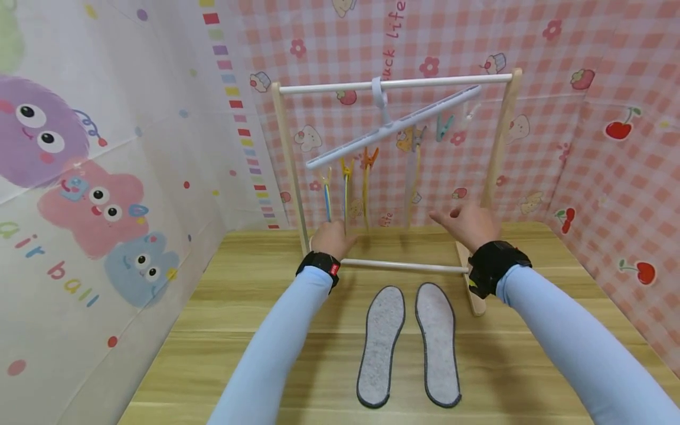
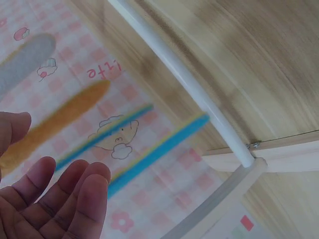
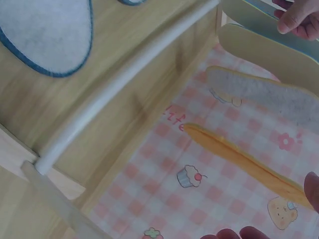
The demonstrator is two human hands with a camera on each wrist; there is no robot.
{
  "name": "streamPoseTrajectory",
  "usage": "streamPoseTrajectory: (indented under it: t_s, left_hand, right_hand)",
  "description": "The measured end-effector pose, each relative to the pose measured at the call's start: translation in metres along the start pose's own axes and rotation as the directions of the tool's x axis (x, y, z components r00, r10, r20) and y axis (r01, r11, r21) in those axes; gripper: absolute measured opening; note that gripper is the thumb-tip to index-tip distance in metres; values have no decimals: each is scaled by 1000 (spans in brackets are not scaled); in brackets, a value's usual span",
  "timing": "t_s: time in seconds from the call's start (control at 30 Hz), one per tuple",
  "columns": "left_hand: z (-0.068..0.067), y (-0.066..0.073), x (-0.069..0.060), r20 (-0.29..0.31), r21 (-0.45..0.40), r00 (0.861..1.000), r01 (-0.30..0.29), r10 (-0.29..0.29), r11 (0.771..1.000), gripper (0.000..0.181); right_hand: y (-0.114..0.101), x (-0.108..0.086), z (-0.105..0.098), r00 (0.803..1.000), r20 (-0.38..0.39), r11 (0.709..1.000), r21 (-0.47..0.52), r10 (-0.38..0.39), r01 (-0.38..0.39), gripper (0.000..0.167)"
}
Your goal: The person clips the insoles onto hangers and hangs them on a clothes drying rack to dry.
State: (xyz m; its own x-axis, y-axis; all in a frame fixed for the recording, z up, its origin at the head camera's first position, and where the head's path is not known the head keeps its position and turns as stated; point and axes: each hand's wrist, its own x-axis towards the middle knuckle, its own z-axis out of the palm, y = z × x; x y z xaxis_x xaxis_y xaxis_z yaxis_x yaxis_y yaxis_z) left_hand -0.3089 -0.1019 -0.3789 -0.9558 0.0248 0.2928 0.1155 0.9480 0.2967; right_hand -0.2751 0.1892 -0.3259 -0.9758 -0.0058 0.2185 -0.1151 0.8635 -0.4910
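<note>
Observing, at the upper centre of the head view, a hanger hooking over the white rail of a rack, tilting with its left end low and its right end high. Noting clips hanging below it, running left to right: pale clip, yellow clip, orange clip, grey clip, teal clip.

Finding four insoles hanging upright near the centre of the frame: first insole under the pale clip, second insole under the yellow, third insole under the orange, fourth insole under the grey.

Recording the left hand just left of centre, overlapping the low end of the first insole; fingers bending loosely, thumb standing apart, gripping nothing; not being able to confirm contact. Recording the right hand right of centre, before the rack's right post, fingers pointing left; thumb and fingertips standing well apart in the right wrist view, gripping nothing.

Finding one table insole and another table insole lying side by side, not touching, at lower centre on the wooden table. Seeing checked cloth hanging behind.
</note>
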Motion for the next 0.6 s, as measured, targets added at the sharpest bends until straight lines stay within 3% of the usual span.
streamPoseTrajectory:
  t_s: [0.3, 0.5, 0.6]
  left_hand:
    - [0, -4, -8, 11, -16, 1000, 4, -3, 1000, 40]
    - [1, -6, -15, -1, 31, 999, -32, 32, 999, 51]
    - [1, -6, -19, 27, 8, 999, -32, 32, 999, 51]
  right_hand:
    - [7, -17, 10, 995, 95, 998, -50, 31, -26, 76]
    - [12, -28, 17, 986, 161, 998, -51, 48, -40, 81]
    - [14, -33, 21, 981, 185, 997, -59, 54, -44, 78]
